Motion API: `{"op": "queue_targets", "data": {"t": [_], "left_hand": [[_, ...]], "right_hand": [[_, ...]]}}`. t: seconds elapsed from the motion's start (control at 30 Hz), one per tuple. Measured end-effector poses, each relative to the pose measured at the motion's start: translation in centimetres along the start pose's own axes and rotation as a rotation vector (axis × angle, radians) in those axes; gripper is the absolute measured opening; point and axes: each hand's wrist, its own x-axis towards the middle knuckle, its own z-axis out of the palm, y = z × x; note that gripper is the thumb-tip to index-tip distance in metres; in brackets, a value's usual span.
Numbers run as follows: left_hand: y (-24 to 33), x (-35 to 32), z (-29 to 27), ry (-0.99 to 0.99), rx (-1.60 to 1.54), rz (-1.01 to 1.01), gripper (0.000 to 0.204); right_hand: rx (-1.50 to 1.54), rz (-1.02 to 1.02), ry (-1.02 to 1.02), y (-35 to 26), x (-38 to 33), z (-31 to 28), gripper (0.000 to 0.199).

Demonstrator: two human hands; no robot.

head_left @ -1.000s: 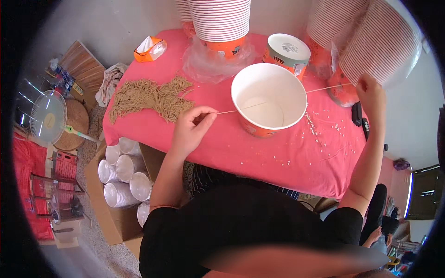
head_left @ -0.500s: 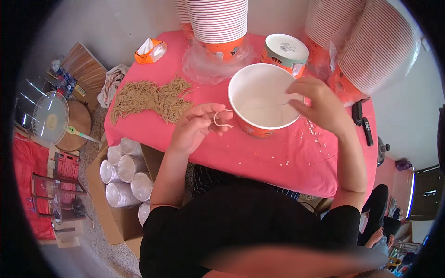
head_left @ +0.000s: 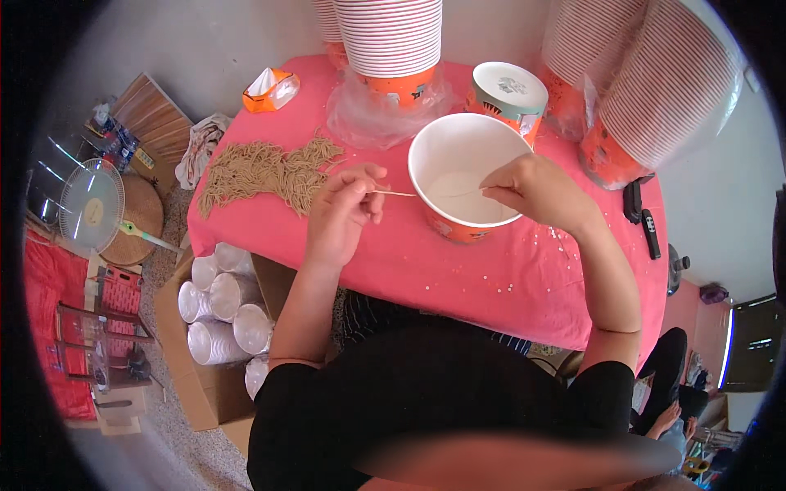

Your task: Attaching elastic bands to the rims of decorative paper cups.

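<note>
My left hand (head_left: 342, 200) is closed in a pinch on a thin cream cord (head_left: 397, 194), which stretches straight toward the near left rim of a big paper bucket (head_left: 446, 219). The bucket is white inside with an orange printed outside, and a pale layer covers its bottom. Over its right side, my right hand (head_left: 532, 192) has thumb and fingers pressed together on a very fine strand (head_left: 465, 195). That strand runs left across the bucket's mouth; whether it is thread or wire I cannot tell. A pile of tan cords (head_left: 266, 176) lies left of my left hand.
Tall nested paper buckets (head_left: 389, 41) stand at the back, with more wrapped stacks (head_left: 667, 90) at right. An upturned bucket (head_left: 509, 86), an orange tissue pack (head_left: 270, 88) and a black handheld device (head_left: 650, 233) share the pink-covered table (head_left: 393, 270). A carton (head_left: 192, 393) holds white cups.
The curled cord in my left hand is now drawn straight toward the bucket. My right hand has moved left and slightly down, and its fingers have closed tighter.
</note>
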Motion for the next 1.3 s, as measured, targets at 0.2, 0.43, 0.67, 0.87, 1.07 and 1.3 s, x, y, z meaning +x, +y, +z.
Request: {"op": "queue_targets", "data": {"t": [0.2,0.43,0.67,0.87,1.07,1.3], "left_hand": [[-0.4,1.1,-1.7,-0.158,-0.172,-0.157,0.011],[-1.3,0.2,1.6,-0.047,0.686,0.22,0.009],[-1.0,-0.1,3.4,-0.141,0.818,0.228,0.01],[-1.5,-0.1,2.6,-0.233,0.737,0.107,0.008],[-2.3,0.5,1.2,-0.12,0.46,-0.041,0.011],[-1.4,0.6,1.6,-0.133,0.35,-0.163,0.01]], "right_hand": [[0.045,-0.109,0.069,-0.1,-0.5,-0.2,0.013],[0.162,-0.266,0.172,-3.1,0.3,-0.6,0.014],[0.19,-0.349,0.256,-3.8,1.9,-0.3,0.012],[0.148,-0.198,0.306,-3.0,2.9,1.2,0.013],[0.109,-0.33,0.538,-2.9,2.0,2.0,0.02],[-0.072,-0.444,0.531,-3.9,1.7,2.7,0.026]]}}
